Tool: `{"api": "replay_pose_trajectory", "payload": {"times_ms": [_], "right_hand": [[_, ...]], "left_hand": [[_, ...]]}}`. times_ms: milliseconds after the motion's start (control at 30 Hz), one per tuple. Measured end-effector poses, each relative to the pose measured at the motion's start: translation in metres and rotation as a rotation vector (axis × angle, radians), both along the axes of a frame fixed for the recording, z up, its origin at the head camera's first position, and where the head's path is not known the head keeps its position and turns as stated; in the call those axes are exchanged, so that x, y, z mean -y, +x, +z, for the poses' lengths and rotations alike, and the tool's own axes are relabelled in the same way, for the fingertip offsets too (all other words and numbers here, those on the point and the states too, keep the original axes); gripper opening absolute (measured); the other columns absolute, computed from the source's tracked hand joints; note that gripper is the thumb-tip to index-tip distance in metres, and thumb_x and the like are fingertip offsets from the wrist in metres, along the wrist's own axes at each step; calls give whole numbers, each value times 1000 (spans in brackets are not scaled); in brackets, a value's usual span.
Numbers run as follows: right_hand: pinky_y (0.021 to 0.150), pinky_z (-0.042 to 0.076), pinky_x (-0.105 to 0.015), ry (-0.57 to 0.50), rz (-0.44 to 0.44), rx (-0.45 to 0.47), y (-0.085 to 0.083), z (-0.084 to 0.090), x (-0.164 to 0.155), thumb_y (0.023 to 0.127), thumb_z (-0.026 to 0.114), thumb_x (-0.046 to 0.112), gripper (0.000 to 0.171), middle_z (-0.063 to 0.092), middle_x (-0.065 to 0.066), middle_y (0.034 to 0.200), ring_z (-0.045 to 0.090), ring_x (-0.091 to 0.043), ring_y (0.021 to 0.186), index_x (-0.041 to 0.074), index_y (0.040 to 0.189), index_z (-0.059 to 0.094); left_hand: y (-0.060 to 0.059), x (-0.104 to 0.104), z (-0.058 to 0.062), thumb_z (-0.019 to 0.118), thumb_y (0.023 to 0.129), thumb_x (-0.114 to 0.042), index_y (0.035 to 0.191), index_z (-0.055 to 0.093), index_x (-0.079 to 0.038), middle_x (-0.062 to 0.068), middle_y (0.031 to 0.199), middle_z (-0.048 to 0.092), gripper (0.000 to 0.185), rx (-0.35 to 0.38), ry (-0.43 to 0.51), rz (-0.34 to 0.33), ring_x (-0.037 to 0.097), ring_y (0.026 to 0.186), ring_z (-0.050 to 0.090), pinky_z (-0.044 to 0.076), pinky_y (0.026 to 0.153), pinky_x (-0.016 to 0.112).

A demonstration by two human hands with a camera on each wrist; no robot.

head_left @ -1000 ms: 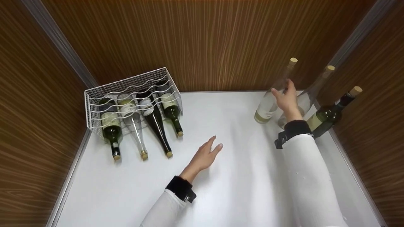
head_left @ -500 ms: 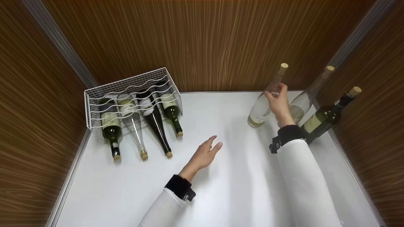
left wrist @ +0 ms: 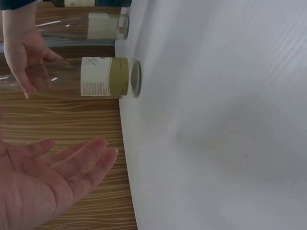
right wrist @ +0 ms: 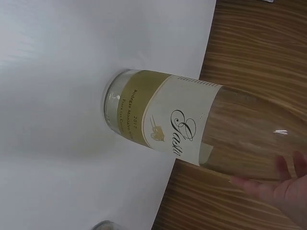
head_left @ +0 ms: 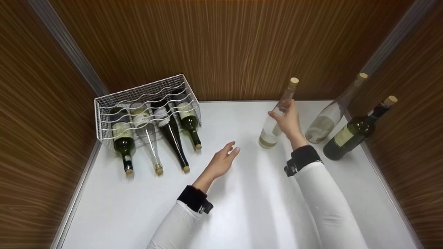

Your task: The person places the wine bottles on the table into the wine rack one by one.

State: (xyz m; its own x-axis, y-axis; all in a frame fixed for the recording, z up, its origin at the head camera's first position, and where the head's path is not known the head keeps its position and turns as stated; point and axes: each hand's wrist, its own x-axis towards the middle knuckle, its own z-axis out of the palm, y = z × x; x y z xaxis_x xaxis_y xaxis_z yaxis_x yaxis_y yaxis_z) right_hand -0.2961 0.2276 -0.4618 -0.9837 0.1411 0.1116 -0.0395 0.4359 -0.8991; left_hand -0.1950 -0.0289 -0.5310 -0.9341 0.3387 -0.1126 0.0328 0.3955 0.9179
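Right wrist view is showing the label on the clear bottle [right wrist: 192, 139] close up: a cream panel with a script word that seems to read "Gasta", a small drawing under it, and an olive-gold band near the base carrying "2017" and fine print too small to make out. The glass is colourless and looking empty, with a cork in its slim neck. In the head view the right hand [head_left: 288, 121] is curling round the bottle's upper body, holding it upright on the white table [head_left: 242, 207] between the wire rack [head_left: 145, 100] and two other standing bottles, one clear [head_left: 328, 114], one dark green [head_left: 353, 133]. The left hand [head_left: 221, 162] is hovering spread and empty over the table.
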Motion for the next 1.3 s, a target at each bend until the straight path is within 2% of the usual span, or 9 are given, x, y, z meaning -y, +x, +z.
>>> {"api": "replay_pose_trajectory", "payload": {"times_ms": [200, 367, 567, 667, 867, 1067, 1300], "right_hand": [[111, 30, -49, 37, 76, -28, 7, -3, 17, 88, 72, 6, 60, 54, -19, 132, 48, -32, 127, 4, 138, 38], [111, 29, -54, 92, 169, -40, 15, -2, 30, 89, 72, 8, 59, 54, -21, 131, 48, -34, 126, 6, 139, 39], [109, 29, -57, 139, 272, -57, 25, -3, 44, 88, 71, 4, 57, 54, -18, 132, 46, -35, 129, 7, 138, 44], [107, 33, -55, 190, 320, -95, 30, -4, 51, 86, 73, 2, 53, 54, -17, 129, 47, -35, 126, 4, 133, 49], [99, 44, -49, 298, 421, -175, 38, -8, 66, 83, 77, 1, 49, 49, -17, 122, 50, -34, 116, 3, 126, 54], [102, 42, -48, 340, 467, -176, 45, -11, 78, 80, 78, -2, 57, 51, -13, 124, 50, -30, 119, 4, 130, 52], [95, 45, -50, 376, 513, -231, 51, -20, 88, 74, 82, -4, 52, 58, -9, 116, 55, -29, 111, 8, 117, 55]], "left_hand": [[-8, 2, 13, 37, 103, -55, 152, 36, -15, 16, 141, 49, 64, 18, 33, 29, 35, 131, 44, 38, 105, 48], [-11, 3, 21, 36, 104, -52, 152, 35, -15, 15, 141, 49, 61, 38, 74, 37, 30, 126, 51, 40, 104, 47], [-13, 7, 30, 36, 104, -51, 153, 32, -12, 19, 143, 46, 63, 110, 226, 53, 32, 123, 54, 46, 99, 44], [-13, 9, 36, 35, 106, -47, 153, 30, -8, 21, 142, 47, 62, 144, 311, 76, 36, 122, 54, 49, 96, 42], [-14, 12, 47, 33, 107, -40, 153, 23, -2, 27, 134, 50, 61, 216, 495, 137, 39, 115, 59, 52, 90, 42], [-14, 20, 54, 33, 107, -44, 149, 26, -2, 28, 120, 54, 60, 261, 608, 164, 43, 106, 62, 55, 86, 42], [-14, 33, 61, 32, 105, -49, 150, 20, -1, 24, 100, 59, 67, 371, 704, 158, 29, 79, 69, 58, 75, 44]]}}
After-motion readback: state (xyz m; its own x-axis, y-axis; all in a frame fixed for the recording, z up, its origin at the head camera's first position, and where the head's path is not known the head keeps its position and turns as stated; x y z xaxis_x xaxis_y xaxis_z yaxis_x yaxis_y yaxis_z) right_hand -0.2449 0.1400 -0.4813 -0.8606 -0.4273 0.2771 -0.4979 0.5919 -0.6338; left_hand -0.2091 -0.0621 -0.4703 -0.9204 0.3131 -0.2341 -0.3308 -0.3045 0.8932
